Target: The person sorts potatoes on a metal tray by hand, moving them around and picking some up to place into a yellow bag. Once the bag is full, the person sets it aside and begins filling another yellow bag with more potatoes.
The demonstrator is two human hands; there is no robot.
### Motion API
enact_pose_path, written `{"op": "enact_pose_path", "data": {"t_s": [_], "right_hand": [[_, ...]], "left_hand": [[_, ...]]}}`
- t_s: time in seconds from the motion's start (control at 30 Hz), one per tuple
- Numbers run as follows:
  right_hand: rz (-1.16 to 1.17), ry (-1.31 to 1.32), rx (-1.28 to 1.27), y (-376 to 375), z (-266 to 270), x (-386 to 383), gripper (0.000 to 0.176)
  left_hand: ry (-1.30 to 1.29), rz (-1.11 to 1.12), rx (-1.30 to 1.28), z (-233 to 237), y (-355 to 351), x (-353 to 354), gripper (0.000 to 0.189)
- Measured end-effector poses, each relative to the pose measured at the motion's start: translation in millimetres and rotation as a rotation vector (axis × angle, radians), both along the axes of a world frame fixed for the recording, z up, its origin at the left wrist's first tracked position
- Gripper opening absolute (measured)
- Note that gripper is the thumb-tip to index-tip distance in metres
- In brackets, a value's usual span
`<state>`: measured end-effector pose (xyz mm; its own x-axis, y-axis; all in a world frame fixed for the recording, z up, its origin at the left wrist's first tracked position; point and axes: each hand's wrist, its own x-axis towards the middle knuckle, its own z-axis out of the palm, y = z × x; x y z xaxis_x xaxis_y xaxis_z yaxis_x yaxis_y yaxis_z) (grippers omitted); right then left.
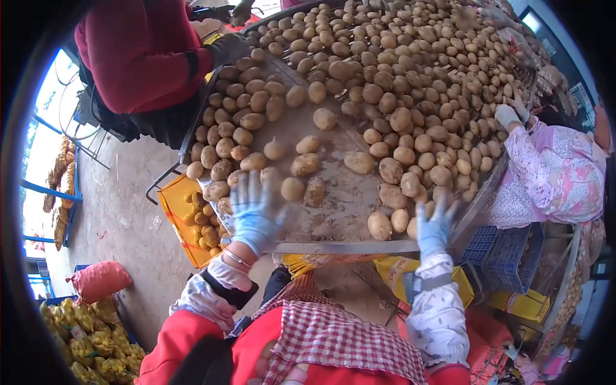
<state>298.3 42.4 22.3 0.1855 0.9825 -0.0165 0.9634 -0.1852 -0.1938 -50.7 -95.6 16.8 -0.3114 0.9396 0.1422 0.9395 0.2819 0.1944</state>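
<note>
Potatoes (pixel 417 122) cover much of a metal sorting table (pixel 333 212) in front of me. My left hand (pixel 256 215), in a light blue glove, is over the near left edge with fingers spread, right beside several potatoes. Nothing shows in its grasp. Near the front right corner, my right hand (pixel 436 228) has the same kind of glove. Its fingers are stretched apart and overlap the potatoes at the rim. A dirt-covered stretch of tabletop with a few loose potatoes (pixel 306 164) lies between the two hands.
A person in a red top (pixel 141 58) stands at the left side, a dark-gloved hand at the potatoes. Another in a floral sleeve (pixel 545 167) reaches in from the right. An orange sack of potatoes (pixel 181 212) hangs below the left edge; blue crates (pixel 507 250) stand lower right.
</note>
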Motion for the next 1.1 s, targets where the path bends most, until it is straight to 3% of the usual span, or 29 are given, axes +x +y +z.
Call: {"op": "enact_pose_path", "data": {"t_s": [0.03,0.07,0.1,0.13,0.2,0.23,0.3,0.33,0.4,0.43,0.47,0.53,0.6,0.63,0.7,0.77,0.8,0.83,0.9,0.97,1.03,1.1], "right_hand": [[0.024,-0.182,0.041,-15,2,-36,0.092],[0.187,-0.007,0.259,-25,-24,-48,0.091],[0.195,-0.065,0.019,-35,-8,-74,0.087],[0.349,-0.163,0.069,-47,-3,-89,0.081],[0.649,0.126,0.004,-61,-3,-105,0.072],[0.643,0.117,-0.004,-64,2,-109,0.072],[0.695,0.434,0.257,-70,19,-112,0.061],[0.536,0.268,0.281,-70,30,-109,0.051],[0.292,0.074,0.232,-70,16,-90,0.047],[0.415,-0.155,0.210,-80,2,-84,0.047],[0.537,-0.151,0.116,-85,2,-96,0.044],[0.471,0.141,-0.250,-97,5,-139,0.033],[0.697,0.451,-0.026,-102,3,-164,0.025],[0.715,0.545,0.014,-90,13,-169,0.022],[0.668,0.414,0.200,-49,26,-165,0.025],[0.582,0.217,0.346,11,34,-161,0.034],[0.527,0.081,0.277,38,37,-158,0.043],[0.476,-0.040,0.169,63,33,-157,0.052],[0.472,-0.310,-0.063,99,25,-164,0.062],[0.429,-0.316,-0.107,111,24,-187,0.062],[0.388,-0.368,-0.112,111,14,-201,0.060],[0.392,-0.399,-0.170,103,14,-210,0.061]], "left_hand": [[0.034,0.067,-0.003,-12,-3,-26,0.084],[0.086,0.087,-0.010,-14,-4,-45,0.083],[0.050,0.069,-0.011,-17,-1,-55,0.083],[0.016,0.053,-0.014,-19,2,-61,0.083],[-0.043,-0.059,-0.041,-10,14,-52,0.082],[-0.088,-0.164,-0.064,-7,19,-51,0.082],[-0.075,-0.195,-0.090,-17,22,-64,0.082],[-0.052,-0.222,-0.107,-22,25,-73,0.081],[-0.039,-0.209,-0.084,-24,33,-93,0.079],[-0.017,-0.213,-0.096,-21,40,-98,0.078],[0.008,-0.216,-0.101,-18,49,-102,0.077],[0.010,-0.152,-0.050,-27,67,-103,0.077],[0.019,-0.089,0.010,-21,77,-94,0.076],[-0.035,-0.272,-0.026,-9,68,-83,0.076],[-0.195,-0.579,-0.072,-1,44,-72,0.076],[-0.110,-0.489,-0.166,7,43,-88,0.075],[-0.018,-0.410,-0.246,7,45,-99,0.075],[-0.083,-0.276,-0.096,-5,46,-114,0.073],[0.060,-0.314,-0.061,-24,53,-140,0.074],[0.081,-0.332,-0.083,-8,55,-139,0.076],[-0.063,-0.384,-0.065,14,55,-103,0.080],[-0.210,-0.687,-0.028,-3,41,-76,0.080]]}}
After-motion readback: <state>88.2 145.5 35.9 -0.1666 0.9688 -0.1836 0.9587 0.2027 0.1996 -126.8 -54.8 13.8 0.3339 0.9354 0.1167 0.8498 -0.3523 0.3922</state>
